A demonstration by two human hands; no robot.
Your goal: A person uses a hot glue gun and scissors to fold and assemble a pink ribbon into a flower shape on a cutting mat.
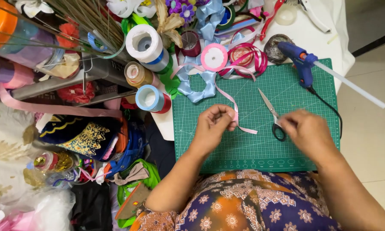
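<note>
My left hand pinches a thin pink ribbon over the green cutting mat; the ribbon runs up to a pink spool and a short end trails right of my fingers. My right hand is blurred and rests at the black handle of a pair of scissors lying on the mat, blades pointing up-left. Whether its fingers grip the handle is unclear.
A blue glue gun with a long glue stick lies at the mat's top right, its black cord along the right edge. A light blue ribbon bow, ribbon rolls and fabric clutter crowd the left and top.
</note>
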